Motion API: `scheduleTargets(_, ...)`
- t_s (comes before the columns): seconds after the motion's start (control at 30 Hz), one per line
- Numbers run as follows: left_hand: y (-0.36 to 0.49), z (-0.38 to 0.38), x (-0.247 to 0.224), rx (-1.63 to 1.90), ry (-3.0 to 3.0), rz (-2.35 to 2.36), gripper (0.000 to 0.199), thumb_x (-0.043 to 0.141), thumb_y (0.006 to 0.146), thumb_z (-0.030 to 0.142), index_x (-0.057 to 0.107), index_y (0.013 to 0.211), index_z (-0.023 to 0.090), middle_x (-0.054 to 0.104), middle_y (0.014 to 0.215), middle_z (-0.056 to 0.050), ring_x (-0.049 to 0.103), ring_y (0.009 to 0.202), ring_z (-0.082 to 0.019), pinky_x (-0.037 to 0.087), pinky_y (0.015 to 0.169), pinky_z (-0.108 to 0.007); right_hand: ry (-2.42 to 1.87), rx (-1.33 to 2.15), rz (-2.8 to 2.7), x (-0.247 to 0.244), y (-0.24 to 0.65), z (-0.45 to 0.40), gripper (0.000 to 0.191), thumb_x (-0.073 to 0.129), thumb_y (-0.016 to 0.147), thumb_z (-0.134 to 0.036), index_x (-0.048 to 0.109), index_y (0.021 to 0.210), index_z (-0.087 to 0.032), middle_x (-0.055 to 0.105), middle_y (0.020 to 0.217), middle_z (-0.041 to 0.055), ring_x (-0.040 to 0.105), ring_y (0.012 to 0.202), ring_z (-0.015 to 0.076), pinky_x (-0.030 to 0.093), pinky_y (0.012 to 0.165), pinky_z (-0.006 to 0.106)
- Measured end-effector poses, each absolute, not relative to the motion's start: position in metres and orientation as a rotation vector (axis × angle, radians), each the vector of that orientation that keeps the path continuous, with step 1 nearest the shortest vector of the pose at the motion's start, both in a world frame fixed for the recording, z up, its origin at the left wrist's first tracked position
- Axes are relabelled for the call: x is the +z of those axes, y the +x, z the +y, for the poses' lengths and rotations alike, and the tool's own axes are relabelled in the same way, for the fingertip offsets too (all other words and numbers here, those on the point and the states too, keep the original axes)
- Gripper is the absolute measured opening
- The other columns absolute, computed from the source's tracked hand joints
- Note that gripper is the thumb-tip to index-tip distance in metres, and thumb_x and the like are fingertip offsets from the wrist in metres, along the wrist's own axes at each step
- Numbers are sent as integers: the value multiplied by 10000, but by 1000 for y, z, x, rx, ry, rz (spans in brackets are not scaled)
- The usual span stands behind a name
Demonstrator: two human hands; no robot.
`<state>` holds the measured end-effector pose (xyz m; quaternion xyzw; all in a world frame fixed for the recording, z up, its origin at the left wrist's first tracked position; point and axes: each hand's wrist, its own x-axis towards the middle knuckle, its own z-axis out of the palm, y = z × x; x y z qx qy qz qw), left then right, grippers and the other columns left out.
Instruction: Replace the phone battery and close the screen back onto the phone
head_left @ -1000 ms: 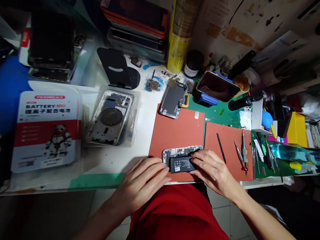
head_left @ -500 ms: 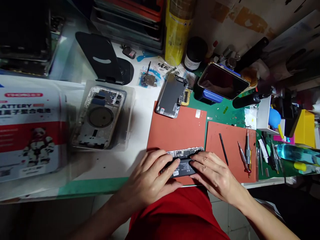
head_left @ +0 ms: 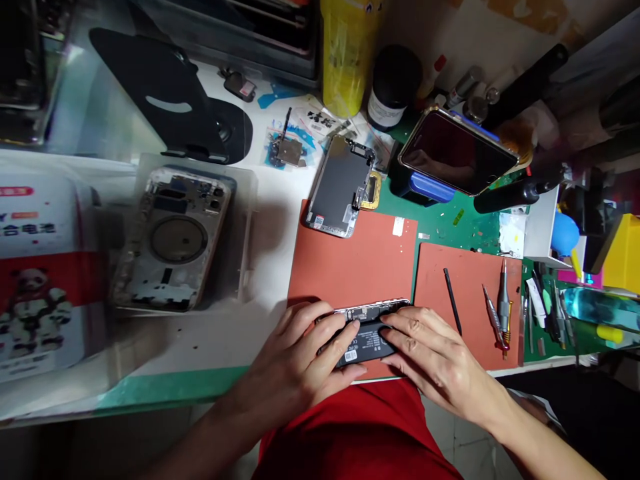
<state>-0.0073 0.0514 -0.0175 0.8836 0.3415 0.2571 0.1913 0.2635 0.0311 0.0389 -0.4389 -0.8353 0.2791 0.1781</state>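
An opened phone (head_left: pixel 365 311) lies at the front edge of a reddish-brown mat, its inner parts facing up. The black battery (head_left: pixel 369 342), printed with small white text, fills its near side. My left hand (head_left: pixel 307 347) grips the phone's left end, with the fingertips on the battery and the thumb at the near edge. From the right, my right hand (head_left: pixel 440 353) holds the other end, its fingers bent over the battery and its thumb low at the near side. Both palms hide the phone's ends.
A detached phone screen (head_left: pixel 340 187) lies on the mat's far edge. Further left, a phone back housing (head_left: pixel 175 240) rests on a clear case. A black stick (head_left: pixel 453 301), screwdrivers (head_left: pixel 504 300) and tweezers lie right. Behind stands a propped phone (head_left: pixel 457 152).
My view has shifted slightly, so the things at the left sit further left in the picture. Both hands stay on the phone with nearly the same grip.
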Motion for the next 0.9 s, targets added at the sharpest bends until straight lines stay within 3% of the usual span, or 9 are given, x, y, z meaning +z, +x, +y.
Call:
scheduleTargets(0.33,-10,51,-16,663,2498,975,442,818,964,425,757,1291,134,772,1127,-111,668,1172,-314,571,1045,-462,-1251,855,-2333,37,266,31,361,652,1095,-201,682,1453,-165,795,1313,162,754,1201,305,705,973,524)
scheduleTargets(0.57,-11,50,-13,606,2481,996,354,755,1019,282,724,1342,142,762,1166,-89,696,1192,-310,618,1069,-481,-1271,827,-2324,35,266,26,302,649,1105,-216,699,1390,-130,796,1305,161,746,1207,297,698,1002,515)
scheduleTargets(0.67,-11,52,-13,662,2498,960,361,746,1035,369,733,1318,145,771,1138,-91,705,1149,-300,636,1019,-472,-1276,828,-2315,34,266,24,308,651,1101,-204,695,1399,-138,797,1310,157,744,1214,296,694,1011,524)
scheduleTargets(0.9,-13,52,-18,705,2499,944,383,758,1030,383,717,1330,149,774,1153,-89,673,1177,-285,586,1031,-460,-1259,820,-2335,33,266,25,275,670,1087,-190,716,1339,-91,794,1300,176,729,1223,299,682,1032,510)
